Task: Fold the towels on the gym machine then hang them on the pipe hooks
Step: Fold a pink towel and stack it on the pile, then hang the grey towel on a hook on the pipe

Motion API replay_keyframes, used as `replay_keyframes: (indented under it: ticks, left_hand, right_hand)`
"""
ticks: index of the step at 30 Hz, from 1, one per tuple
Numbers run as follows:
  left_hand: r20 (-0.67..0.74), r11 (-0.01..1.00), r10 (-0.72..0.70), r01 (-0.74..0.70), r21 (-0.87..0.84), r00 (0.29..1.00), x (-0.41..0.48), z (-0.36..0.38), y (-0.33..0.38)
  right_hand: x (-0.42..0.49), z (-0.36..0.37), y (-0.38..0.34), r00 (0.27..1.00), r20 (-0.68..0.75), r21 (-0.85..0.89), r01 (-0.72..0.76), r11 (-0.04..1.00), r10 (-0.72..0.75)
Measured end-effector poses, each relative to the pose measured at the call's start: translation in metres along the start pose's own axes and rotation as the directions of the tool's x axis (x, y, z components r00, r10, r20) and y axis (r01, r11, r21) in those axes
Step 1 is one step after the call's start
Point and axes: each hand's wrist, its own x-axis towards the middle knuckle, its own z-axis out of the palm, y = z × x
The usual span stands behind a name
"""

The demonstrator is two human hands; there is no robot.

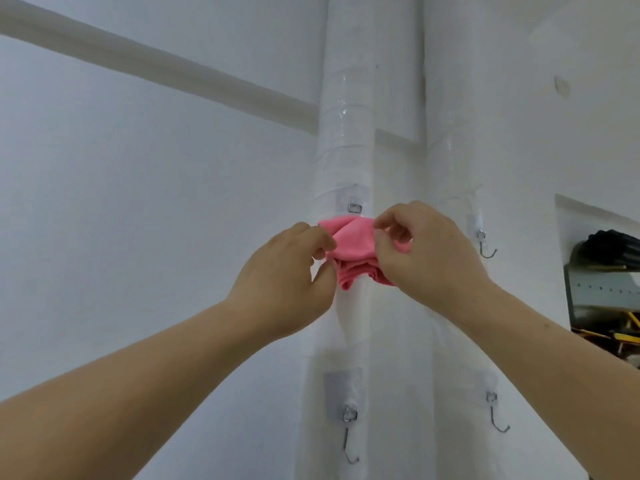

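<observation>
The pink towel [353,252] was bunched against the left white pipe [346,161], directly below the upper adhesive hook plate [354,202]. The hook's wire was hidden behind the cloth, so engagement could not be confirmed. The left hand [287,282] pinched the towel's left edge between thumb and fingers [323,237]. The right hand [426,251] gripped the right edge with curled fingers.

Risk: the towel appeared crumpled rather than flat, so a loose fold could slip off the hook on release. A downward pull could also peel the taped plate from the pipe.

Three other hooks were bare: lower left [350,441], upper right [485,245] and lower right [497,415], the last two on the second pipe [450,306]. A wall recess [606,271] with dark clutter lay at right, well apart. Nothing obstructed the hands.
</observation>
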Motion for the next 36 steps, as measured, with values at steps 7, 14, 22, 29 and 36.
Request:
replay_keyframes:
  ticks: [7, 14, 22, 29, 36]
  left_hand:
    - [0.227, 0.932, -0.158, 0.221, -0.287, 0.961, -0.118, 0.027, 0.011]
    - [0.614, 0.852, -0.138, 0.409, -0.326, 0.777, -0.305, 0.071, 0.025]
    - [0.922, 0.762, -0.060, 0.614, -0.206, 0.383, -0.516, 0.072, 0.058]
    - [0.983, 0.735, 0.175, 0.655, -0.173, 0.063, -0.654, 0.031, 0.107]
    - [0.931, 0.720, 0.314, 0.686, -0.105, -0.186, -0.709, -0.013, 0.201]
  right_hand:
    - [-0.142, 0.008, -0.019, 0.942, 0.213, 0.163, -0.296, 0.941, 0.260]
    - [-0.355, 0.028, -0.014, 0.572, 0.586, -0.044, -0.685, 0.727, 0.574]
    - [-0.588, -0.015, -0.083, 0.035, 0.557, -0.484, -0.799, 0.358, 0.830]
    - [-0.695, -0.081, -0.192, -0.237, 0.371, -0.557, -0.830, 0.011, 0.898]
    - [-0.765, -0.188, -0.251, -0.389, 0.152, -0.453, -0.844, -0.285, 0.909]
